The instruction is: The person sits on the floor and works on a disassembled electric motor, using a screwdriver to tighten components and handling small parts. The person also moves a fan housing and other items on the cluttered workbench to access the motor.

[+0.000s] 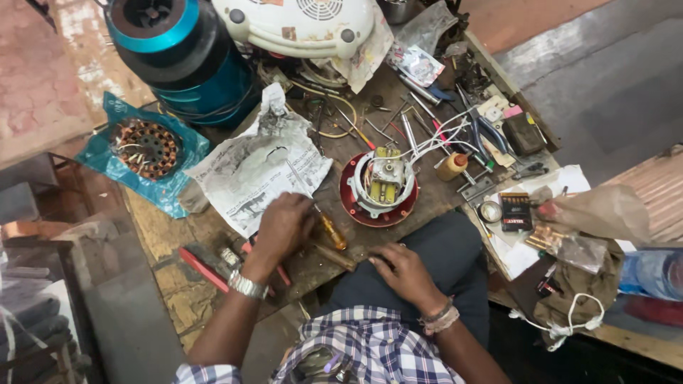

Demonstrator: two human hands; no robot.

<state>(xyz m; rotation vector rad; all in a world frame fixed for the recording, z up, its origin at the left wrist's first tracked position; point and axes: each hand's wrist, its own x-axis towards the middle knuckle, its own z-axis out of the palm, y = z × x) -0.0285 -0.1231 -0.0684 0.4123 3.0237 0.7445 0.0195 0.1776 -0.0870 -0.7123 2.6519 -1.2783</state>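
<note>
Far left of my bench sits a blue and black cylinder housing (186,53), a white fan casing (299,25) right of it. Copper-wound stator (147,148) on a teal plastic bag (167,192), left. Crumpled newspaper (249,171) mid-bench. Red-based motor assembly (378,186) centre, white wires (441,139) running far-right to blue-handled pliers (491,134). Small glue bottle (452,166) beside. Clear plastic bag (605,213) at right.

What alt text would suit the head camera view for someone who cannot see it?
Seen from above, a person's left hand grips an amber-handled screwdriver on a cluttered wooden workbench, while the right hand rests on their lap. Nearby lie a round red motor part, crumpled newspaper and scattered tools.
</note>
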